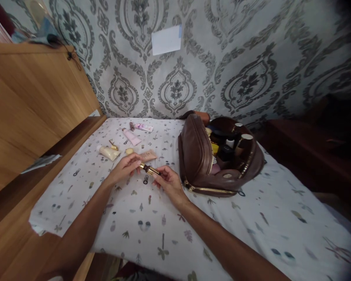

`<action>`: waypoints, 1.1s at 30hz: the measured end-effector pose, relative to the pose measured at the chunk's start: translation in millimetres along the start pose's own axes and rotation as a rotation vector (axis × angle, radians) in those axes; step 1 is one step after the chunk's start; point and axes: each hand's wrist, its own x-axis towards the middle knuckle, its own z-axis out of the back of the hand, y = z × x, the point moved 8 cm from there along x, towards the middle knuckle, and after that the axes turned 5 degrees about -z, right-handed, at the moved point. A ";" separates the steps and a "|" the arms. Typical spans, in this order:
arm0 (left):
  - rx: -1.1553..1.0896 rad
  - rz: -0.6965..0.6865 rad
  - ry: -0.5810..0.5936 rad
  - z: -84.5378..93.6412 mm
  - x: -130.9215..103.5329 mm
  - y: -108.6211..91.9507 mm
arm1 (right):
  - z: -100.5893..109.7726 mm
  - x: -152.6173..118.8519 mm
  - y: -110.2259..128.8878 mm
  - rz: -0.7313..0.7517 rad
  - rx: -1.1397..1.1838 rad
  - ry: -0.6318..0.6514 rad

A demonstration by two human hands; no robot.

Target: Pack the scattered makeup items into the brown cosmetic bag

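Observation:
A slim gold and dark cosmetic tube (149, 169) is held level between both hands above the printed cloth. The fingers of my left hand (127, 165) pinch its left end, while my right hand (170, 184) grips the right end. Just behind my left hand lie a peach tube (148, 155) and a small round yellowish item (129, 151). A cream tube (109, 152) rests to the left, near a small gold item (113, 146). Farther back are a pink tube (131, 137) and a white and pink tube (144, 127).
An open brown bag (197, 152) full of cosmetics stands right of my hands. The patterned cloth (152, 238) covers the table. Wooden furniture (38, 105) rises on the left, and a patterned wall (175, 86) stands behind.

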 end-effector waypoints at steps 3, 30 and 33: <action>-0.010 0.006 0.022 -1.9 -0.3 -0.3 | -0.4 0.7 0.0 0.002 0.004 0.004; -0.050 0.043 0.098 -7.5 -3.5 -3.6 | -0.4 1.1 0.1 0.000 0.018 -0.010; -0.032 0.056 0.077 -8.4 -2.9 3.7 | 0.4 0.6 0.1 -0.004 0.018 -0.009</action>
